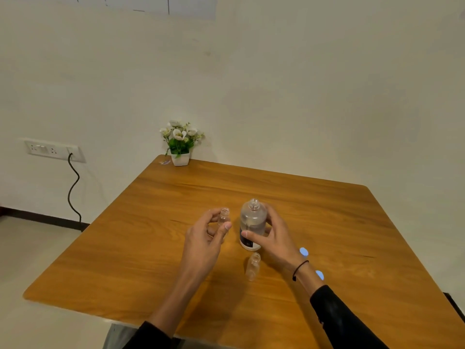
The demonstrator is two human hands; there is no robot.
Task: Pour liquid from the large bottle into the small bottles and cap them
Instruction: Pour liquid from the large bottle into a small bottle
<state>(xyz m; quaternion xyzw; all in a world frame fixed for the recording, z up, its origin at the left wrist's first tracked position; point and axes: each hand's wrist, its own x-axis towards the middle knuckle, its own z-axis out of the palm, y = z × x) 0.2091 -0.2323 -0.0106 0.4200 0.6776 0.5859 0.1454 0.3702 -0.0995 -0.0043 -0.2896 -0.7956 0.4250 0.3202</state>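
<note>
The large clear bottle (252,220) stands uncapped near the middle of the wooden table (151,222), with a dark label low on its side. My right hand (275,238) grips it, thumb across the front and fingers behind. Just to its left, my left hand (205,238) holds a small clear uncapped bottle (224,215) between thumb and curled fingers; the bottle's base is hidden by my thumb. A second small clear bottle (253,267) stands open and untouched in front of the large one.
Two light blue caps (304,252) (319,274) lie on the table beside my right wrist. A white pot of flowers (180,144) sits at the far left corner. A wall socket with a black cable (73,187) is on the left.
</note>
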